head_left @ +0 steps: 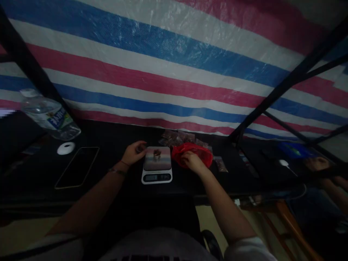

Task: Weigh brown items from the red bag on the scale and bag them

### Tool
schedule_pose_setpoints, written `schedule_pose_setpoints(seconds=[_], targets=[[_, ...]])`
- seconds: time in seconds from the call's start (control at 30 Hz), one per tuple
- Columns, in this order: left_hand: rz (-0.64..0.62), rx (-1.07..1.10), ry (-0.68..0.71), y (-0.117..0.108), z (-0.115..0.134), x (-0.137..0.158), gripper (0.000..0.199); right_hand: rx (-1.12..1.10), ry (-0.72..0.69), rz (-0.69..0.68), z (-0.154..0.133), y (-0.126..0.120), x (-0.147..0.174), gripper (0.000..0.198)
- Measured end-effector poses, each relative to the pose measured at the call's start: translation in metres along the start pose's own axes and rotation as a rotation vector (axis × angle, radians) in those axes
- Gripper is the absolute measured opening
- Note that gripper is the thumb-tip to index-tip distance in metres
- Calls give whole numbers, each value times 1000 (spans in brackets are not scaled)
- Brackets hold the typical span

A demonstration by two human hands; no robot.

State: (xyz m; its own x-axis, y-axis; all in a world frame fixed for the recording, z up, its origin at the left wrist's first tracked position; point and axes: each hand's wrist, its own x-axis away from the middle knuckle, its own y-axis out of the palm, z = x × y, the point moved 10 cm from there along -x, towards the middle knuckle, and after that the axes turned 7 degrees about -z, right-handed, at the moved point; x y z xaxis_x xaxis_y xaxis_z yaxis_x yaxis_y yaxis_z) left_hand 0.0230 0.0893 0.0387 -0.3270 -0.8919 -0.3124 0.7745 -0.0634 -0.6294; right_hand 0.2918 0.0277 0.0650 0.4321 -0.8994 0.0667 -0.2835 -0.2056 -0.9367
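A white kitchen scale [157, 178] lies on the dark table before me, its display facing my body. On its plate sits a little heap of brown pieces [157, 153], apparently in a small cup. My left hand [133, 153] is at the scale's left edge, fingers curled around something small and dark that I cannot make out. To the right is an open red plastic bag [205, 155]. My right hand [192, 161] reaches into its mouth with bent fingers; the tips are partly hidden. Small clear zip bags [186, 136] with brownish contents lie behind the red bag, and another zip bag [220, 164] to its right.
At left are a phone [77, 167], a white round object [65, 148] and a large clear plastic bottle [51, 114]. Striped plastic sheeting [163, 83] hangs behind, between dark metal posts [268, 103]. Another person's hand [318, 163] shows at far right.
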Motion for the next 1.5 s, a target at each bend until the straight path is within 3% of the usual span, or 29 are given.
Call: schedule_pose_setpoints(seconds=[0.13, 0.23, 0.6, 0.73, 1.03, 1.13, 1.3, 1.4, 1.5], targets=[[-14, 31, -2, 2, -2, 1, 41, 63, 27, -242, 8, 26, -19, 30], [-12, 57, 11, 2, -3, 1, 40, 98, 63, -308, 9, 32, -18, 27], [-17, 110, 58, 1, 4, 0, 38, 144, 165, -269, 20, 42, -18, 24], [-20, 124, 66, 1, 5, 0, 38, 58, 178, -267, 26, 42, -18, 26], [-20, 125, 89, 0, 6, -1, 38, -154, 232, -116, 41, 21, -5, 29], [-26, 121, 90, 0, 8, -1, 37, -146, 160, -46, 21, 3, -5, 26], [-30, 120, 82, 1, 8, -2, 37, -123, -116, 120, -61, -27, -29, 18], [-24, 120, 68, 1, 6, 0, 36, -109, -214, 153, -101, -27, -55, 18], [-25, 130, 57, 0, 5, 2, 35, -34, -244, 125, -118, -16, -75, 18]])
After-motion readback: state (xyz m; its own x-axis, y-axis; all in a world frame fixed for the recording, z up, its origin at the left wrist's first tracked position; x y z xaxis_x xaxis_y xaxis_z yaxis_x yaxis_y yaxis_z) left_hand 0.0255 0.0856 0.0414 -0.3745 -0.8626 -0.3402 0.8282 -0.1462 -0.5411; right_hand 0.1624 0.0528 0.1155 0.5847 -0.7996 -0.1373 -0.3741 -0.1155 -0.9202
